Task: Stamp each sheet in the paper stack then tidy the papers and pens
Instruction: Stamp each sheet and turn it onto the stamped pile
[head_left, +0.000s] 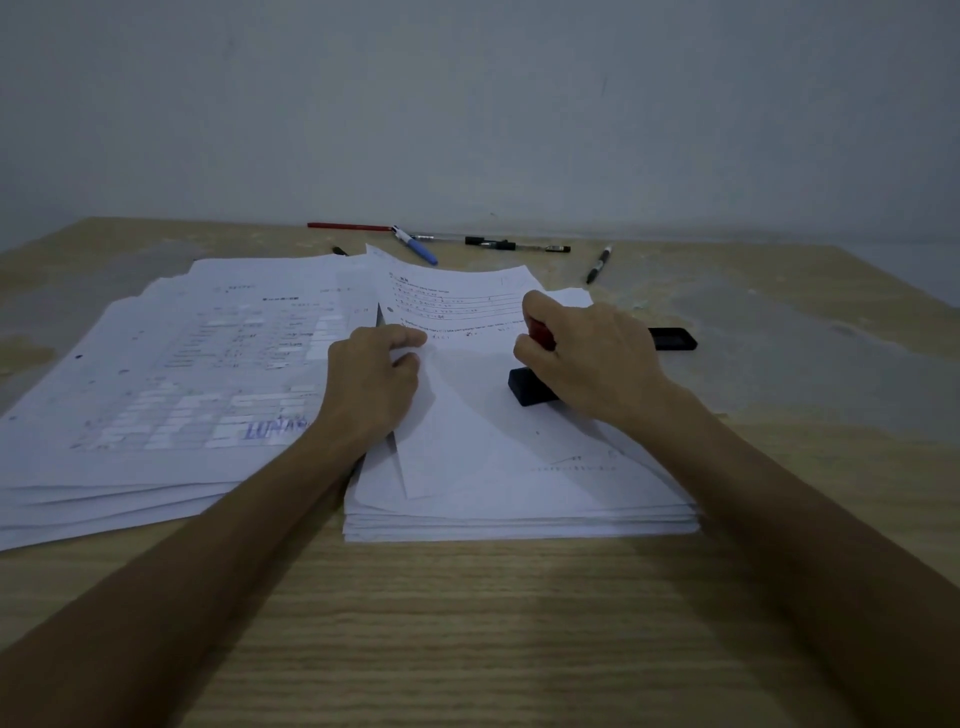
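Two stacks of printed sheets lie on the wooden table. My right hand (592, 358) grips the red handle of a stamp (530, 387), whose black base presses on the top sheet of the right stack (519, 483). With thumb and fingers, my left hand (371, 382) pinches the left edge of that top sheet, which is lifted and curled. The left stack (171, 374) is fanned out loosely, and its top sheet carries a blue stamp mark near my left wrist. Several pens (415, 244) lie scattered along the table's far edge.
A black ink pad (672, 339) sits just right of the right stack, behind my right hand. A black marker (598, 265) lies apart at the back right. A grey wall stands behind the table (467, 623).
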